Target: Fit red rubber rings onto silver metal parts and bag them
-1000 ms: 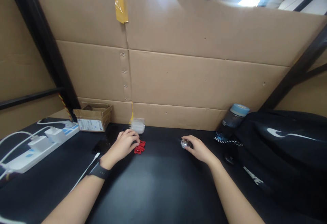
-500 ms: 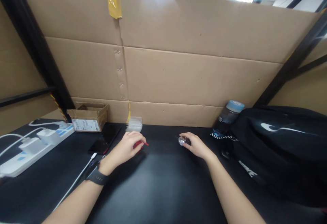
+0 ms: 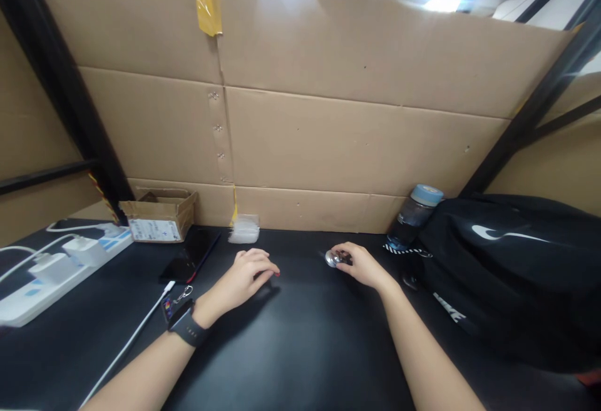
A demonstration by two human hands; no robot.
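My left hand (image 3: 248, 278), with a dark watch (image 3: 189, 326) on its wrist, is above the black table. Its fingers are closed on a small red object (image 3: 277, 273); only a red tip shows past the fingertips, so I cannot tell its kind. To the right, my right hand (image 3: 361, 264) grips a small, round, shiny metal object (image 3: 332, 258) at the table. Thumb and fingers wrap its right side, and its rounded silvery face points left toward the other hand. A wide gap separates the two hands.
Clear plastic packets (image 3: 244, 229) lie behind my left hand. On the left are a phone (image 3: 190, 258), keyring (image 3: 183, 296), white cable (image 3: 136, 336), power strip (image 3: 21, 301) and small carton (image 3: 157, 217). A bottle (image 3: 413, 214) and black backpack (image 3: 511, 279) stand right. Cardboard (image 3: 300, 148) walls the back.
My left hand has shifted right and slightly down with the red object, uncovering the plastic packets and keyring. My right hand stays on the metal object. The view has moved slightly.
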